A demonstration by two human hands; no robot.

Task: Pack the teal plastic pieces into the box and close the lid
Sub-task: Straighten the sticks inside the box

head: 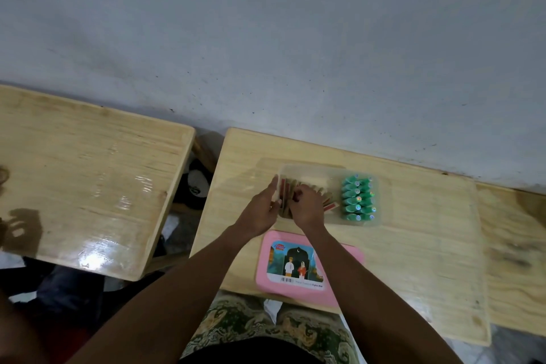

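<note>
While both bare forearms reach forward over the pale wooden bench (413,260), the two hands meet at the left half of a clear, shallow rectangular plastic box (381,201) that sits near the bench's far edge, close to the grey wall (266,38). Inside that box, at its right end, the teal plastic pieces (358,197) lie packed side by side in a tidy stack of rows, each with a small shiny round sticker on it. Its left part holds a fanned row of thin tan and red flat pieces (326,196), leaning against one another. Over these the right hand (307,207) is curled, fingers bent down onto the row, gripping or pressing them; exactly which cannot be told, as the knuckles hide the fingertips. At the row's left end the left hand (263,210) stands edge-on, fingers straight and together, thumb tucked toward the pieces, bracing them rather than closed around anything. Just nearer the person, apart from the box, a pink rectangular plastic lid (266,281) with rounded corners lies flat on the bench, bearing a printed label with two small figures and a barcode. A second, glossy wooden bench (88,171) stands to the left, separated by a dark gap. Green patterned cloth (251,322) covers the person's lap below.
</note>
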